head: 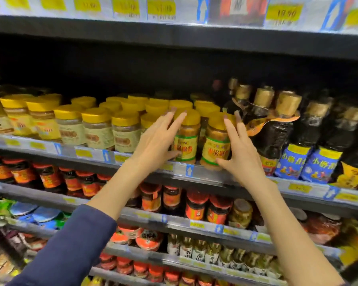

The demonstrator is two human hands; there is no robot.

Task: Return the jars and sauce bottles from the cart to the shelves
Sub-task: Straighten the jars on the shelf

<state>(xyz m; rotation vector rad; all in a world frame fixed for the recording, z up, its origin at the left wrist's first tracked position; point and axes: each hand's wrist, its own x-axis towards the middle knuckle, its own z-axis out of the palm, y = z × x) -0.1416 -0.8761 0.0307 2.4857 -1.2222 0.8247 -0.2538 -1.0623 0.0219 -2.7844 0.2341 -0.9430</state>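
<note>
Two jars with yellow lids and yellow-green labels stand side by side at the front edge of the middle shelf (196, 171). My left hand (155, 141) lies against the left jar (187, 141), with straight fingers reaching up to its lid and the thumb near its base. My right hand (243, 155) touches the right jar (215, 147), its fingers straight along the jar's right side and the thumb on the lower label. Both jars rest on the shelf. The cart is out of view.
More yellow-lidded jars (97, 129) fill the shelf to the left and behind. Dark sauce bottles (277, 129) with gold caps crowd the right side. Red-labelled jars (194, 205) line the shelf below. The shelf above (174, 38) overhangs, with price tags along it.
</note>
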